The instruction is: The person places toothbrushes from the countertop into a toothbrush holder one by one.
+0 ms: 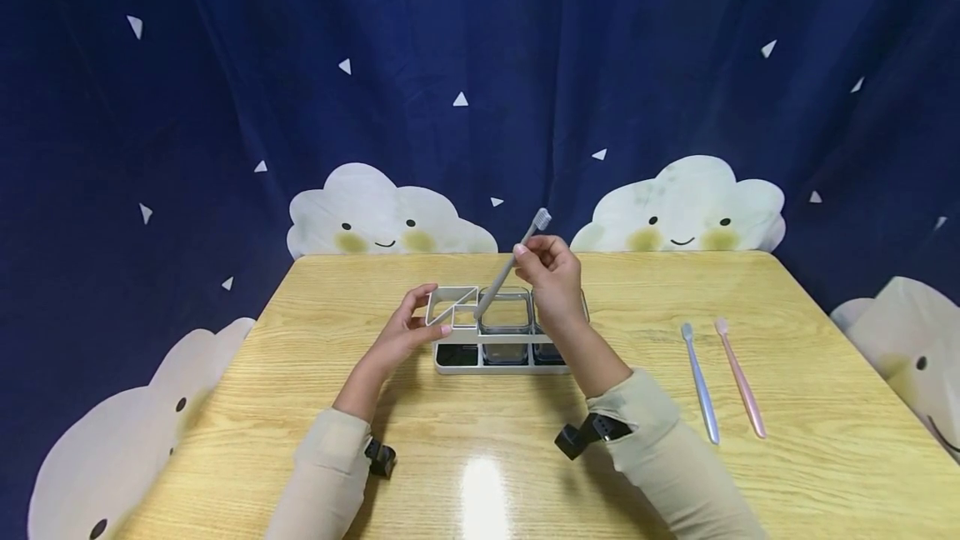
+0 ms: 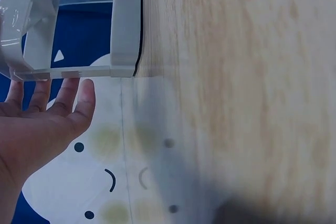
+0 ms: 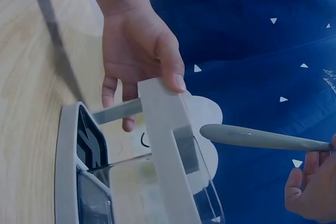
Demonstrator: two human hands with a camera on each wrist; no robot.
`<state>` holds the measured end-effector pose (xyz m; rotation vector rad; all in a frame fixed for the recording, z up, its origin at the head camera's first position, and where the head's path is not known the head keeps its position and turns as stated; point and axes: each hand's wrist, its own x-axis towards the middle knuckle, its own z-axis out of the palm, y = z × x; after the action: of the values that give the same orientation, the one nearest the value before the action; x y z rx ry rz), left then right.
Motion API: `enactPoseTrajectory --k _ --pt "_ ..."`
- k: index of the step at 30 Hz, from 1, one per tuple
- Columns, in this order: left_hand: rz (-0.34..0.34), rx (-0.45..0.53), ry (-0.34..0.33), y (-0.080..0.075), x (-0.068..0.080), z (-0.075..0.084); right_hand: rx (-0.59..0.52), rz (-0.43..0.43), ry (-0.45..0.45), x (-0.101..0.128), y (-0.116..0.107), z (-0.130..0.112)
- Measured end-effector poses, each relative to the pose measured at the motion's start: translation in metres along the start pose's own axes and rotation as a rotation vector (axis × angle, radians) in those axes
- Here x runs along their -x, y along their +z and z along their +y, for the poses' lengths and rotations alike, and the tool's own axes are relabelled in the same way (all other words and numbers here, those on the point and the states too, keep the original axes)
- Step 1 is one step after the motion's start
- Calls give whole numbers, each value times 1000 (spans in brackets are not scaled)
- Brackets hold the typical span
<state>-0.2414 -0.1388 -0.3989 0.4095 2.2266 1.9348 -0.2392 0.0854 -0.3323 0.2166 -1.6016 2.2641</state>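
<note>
A white toothbrush holder (image 1: 517, 340) with divided slots at its left end stands on the table. My left hand (image 1: 397, 336) grips that end, thumb on the front of the upper frame and fingers around the side, as the right wrist view shows. A grey toothbrush (image 1: 501, 277) is pinched between the thumb and fingers of my right hand (image 1: 555, 286). It slants with bristles up, and the handle's lower end (image 3: 210, 132) is just above the holder's upper frame. A clear cup (image 1: 506, 352) sits in the holder's middle; another to its right is partly hidden by my right hand.
To the right on the wooden table (image 1: 315, 415) lie a blue toothbrush (image 1: 702, 386) and a pink toothbrush (image 1: 741, 380), side by side. A dark blue curtain (image 1: 420, 15) with white triangles and smiling clouds hangs behind the table.
</note>
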Motion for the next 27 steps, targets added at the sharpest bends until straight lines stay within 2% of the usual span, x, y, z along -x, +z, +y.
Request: enactPoseTrajectory --k 8,27 --pt "1 1 14 0 0 0 14 2 6 -1 7 14" --pt "-3 0 -3 0 0 -1 251 -98 -73 5 13 46"
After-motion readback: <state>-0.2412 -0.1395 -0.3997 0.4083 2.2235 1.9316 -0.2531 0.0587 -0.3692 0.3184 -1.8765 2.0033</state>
